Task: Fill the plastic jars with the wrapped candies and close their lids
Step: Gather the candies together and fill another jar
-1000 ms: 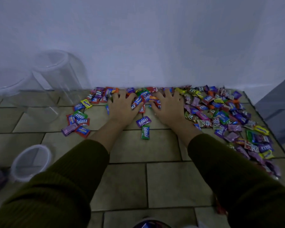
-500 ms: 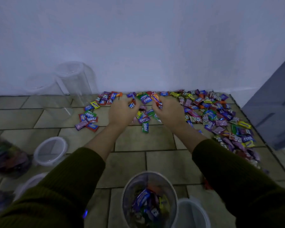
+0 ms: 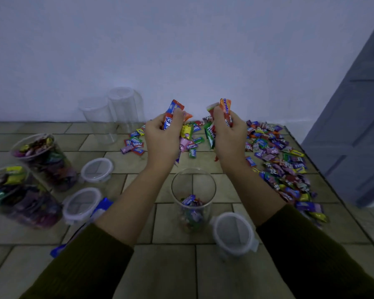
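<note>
Both fists are loaded. Left hand (image 3: 162, 140) is clenched round a bunch of candies (image 3: 173, 107), with wrappers sticking out above the fingers and dangling below the palm. Right hand (image 3: 227, 137) grips its own bunch the same way. They're up in the air, apart from each other, over the far part of the floor (image 3: 203, 266) near the wall (image 3: 181, 50).

What matters for the drop is that the open jar (image 3: 214, 188) isn't under either hand. It stands upright, mouth up, lower than both fists and closer to the body, right between the two forearms. It's only got a thin layer of candy in the bottom, so loads of room.

It looks about dead centre to me, so neither hand is really nearer. Both would have to pull back towards the body and inward to get over the mouth. I doubt the mouth takes two fists at once, so I'd go one after the other, or stuff spills onto the tiles.

Its lid (image 3: 233, 233) lies just beside the base on the right. Big pile (image 3: 279, 162) runs along the floor's right edge, two full jars (image 3: 45, 160) sit at the left edge, and two empty jars (image 3: 125, 108) are by the wall.
</note>
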